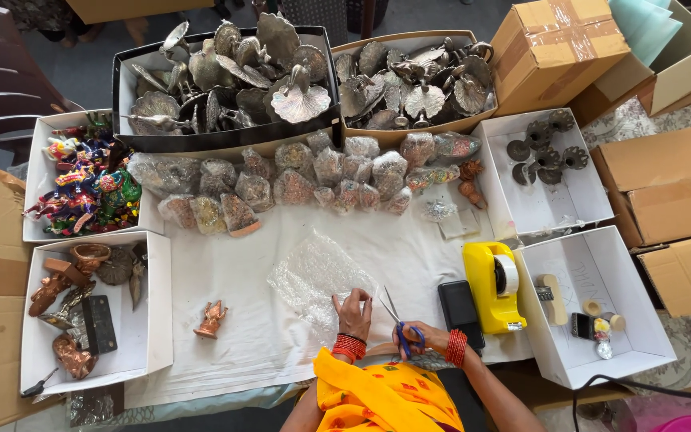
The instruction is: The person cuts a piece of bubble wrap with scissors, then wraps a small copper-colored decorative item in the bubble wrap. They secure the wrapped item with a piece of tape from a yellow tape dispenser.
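My left hand (353, 314) pinches the near edge of a sheet of clear bubble wrap (313, 276) that lies on the white cloth (241, 320). My right hand (421, 337) grips blue-handled scissors (400, 324), blades pointing away from me toward the wrap's right edge. Red bangles ring both wrists. A small copper figurine (211, 319) stands on the cloth to the left of the wrap.
Yellow tape dispenser (495, 286) and a black case (459, 308) sit to the right. A row of bubble-wrapped items (297, 186) crosses the middle. Boxes of silver metal pieces (233, 76), painted figures (89, 184), copper items (81, 304) and cardboard cartons (665, 200) ring the table.
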